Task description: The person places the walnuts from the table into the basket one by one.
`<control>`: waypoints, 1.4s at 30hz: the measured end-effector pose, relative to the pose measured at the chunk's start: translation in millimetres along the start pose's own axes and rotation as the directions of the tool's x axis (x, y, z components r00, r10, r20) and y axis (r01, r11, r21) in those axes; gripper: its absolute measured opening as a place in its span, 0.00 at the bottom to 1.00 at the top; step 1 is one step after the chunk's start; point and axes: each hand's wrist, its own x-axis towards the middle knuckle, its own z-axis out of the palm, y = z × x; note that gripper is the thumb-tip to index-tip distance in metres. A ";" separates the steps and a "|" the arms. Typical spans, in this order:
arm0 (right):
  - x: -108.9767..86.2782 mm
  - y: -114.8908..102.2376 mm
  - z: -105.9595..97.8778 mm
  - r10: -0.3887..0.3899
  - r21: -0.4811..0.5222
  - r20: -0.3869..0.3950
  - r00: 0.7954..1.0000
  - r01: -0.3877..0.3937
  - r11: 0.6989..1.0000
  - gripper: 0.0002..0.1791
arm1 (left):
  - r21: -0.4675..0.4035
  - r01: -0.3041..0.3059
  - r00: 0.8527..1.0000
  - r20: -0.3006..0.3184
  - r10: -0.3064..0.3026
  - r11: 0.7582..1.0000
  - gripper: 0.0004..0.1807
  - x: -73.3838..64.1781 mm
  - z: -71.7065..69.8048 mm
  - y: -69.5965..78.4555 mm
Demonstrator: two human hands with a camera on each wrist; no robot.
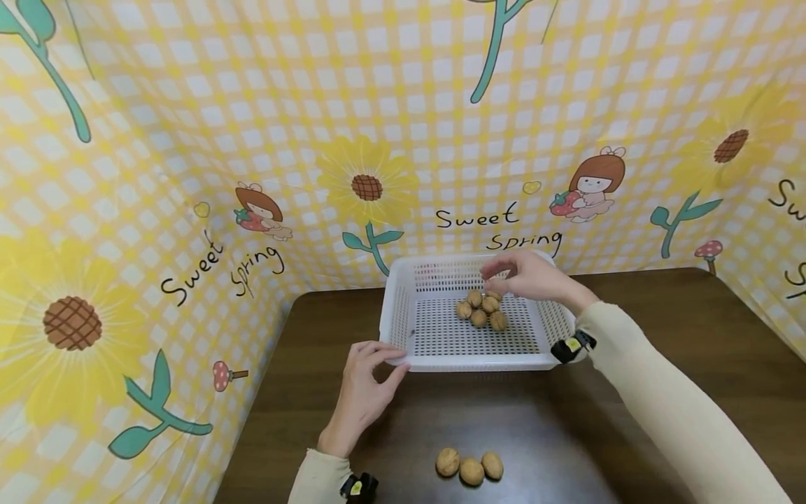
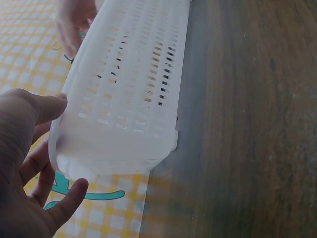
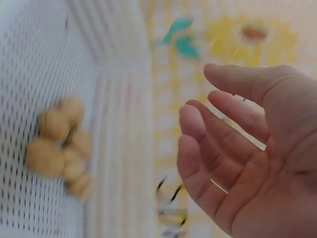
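Note:
A white perforated plastic basket [image 1: 485, 364] stands at the back of the table, holding a small cluster of walnuts [image 1: 478, 319]. My left hand [image 1: 365, 381] grips its near left corner; in the left wrist view the thumb and fingers lie about the rim of the basket [image 2: 119, 144]. Above the back of the basket is my right hand [image 1: 532, 278], fingers loosely bent and nothing between them. The right wrist view shows this hand [image 3: 242, 144] with a gap between thumb and fingers, beside the walnuts [image 3: 45, 157]. Three more walnuts [image 1: 448, 463] lie on the table in front of the basket.
The dark wooden table [image 1: 667, 329] ends at the back against a yellow checked cloth [image 1: 428, 140] printed with sunflowers, which also hangs along the left and right sides. A black wrist device [image 1: 573, 346] on the right arm overlaps the basket's near right corner in the head view.

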 end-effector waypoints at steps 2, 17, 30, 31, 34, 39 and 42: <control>-16.7 -11.8 7.2 -0.062 0.027 -0.019 0.998 0.062 0.998 0.17 | -0.006 0.007 1.000 0.001 -0.007 1.000 0.11 0.2 0.9 -0.3; -146.4 25.1 139.6 -0.244 0.537 0.221 0.944 0.091 0.839 0.17 | -0.004 0.003 1.000 0.001 -0.003 1.000 0.11 3.8 0.0 -0.9; -163.2 46.9 165.9 -0.207 0.579 0.291 0.934 0.001 0.815 0.21 | 0.001 0.004 1.000 0.007 -0.004 1.000 0.11 -1.4 1.1 -2.0; -163.7 47.1 166.2 -0.211 0.577 0.291 0.933 0.005 0.817 0.21 | 0.000 0.003 1.000 0.008 -0.003 1.000 0.11 -1.5 1.2 -1.9; -164.4 47.8 166.9 -0.225 0.575 0.280 0.933 0.025 0.818 0.21 | 0.001 -0.006 1.000 0.010 0.006 1.000 0.10 -1.2 1.5 -2.4; -162.8 48.9 168.8 -0.240 0.537 0.253 0.937 0.070 0.841 0.21 | 0.012 -0.016 1.000 0.003 0.016 1.000 0.10 0.4 0.7 -4.0; -161.5 49.5 168.9 -0.245 0.524 0.241 0.939 0.087 0.847 0.20 | 0.026 -0.009 1.000 0.016 0.008 1.000 0.10 1.8 -0.9 -3.2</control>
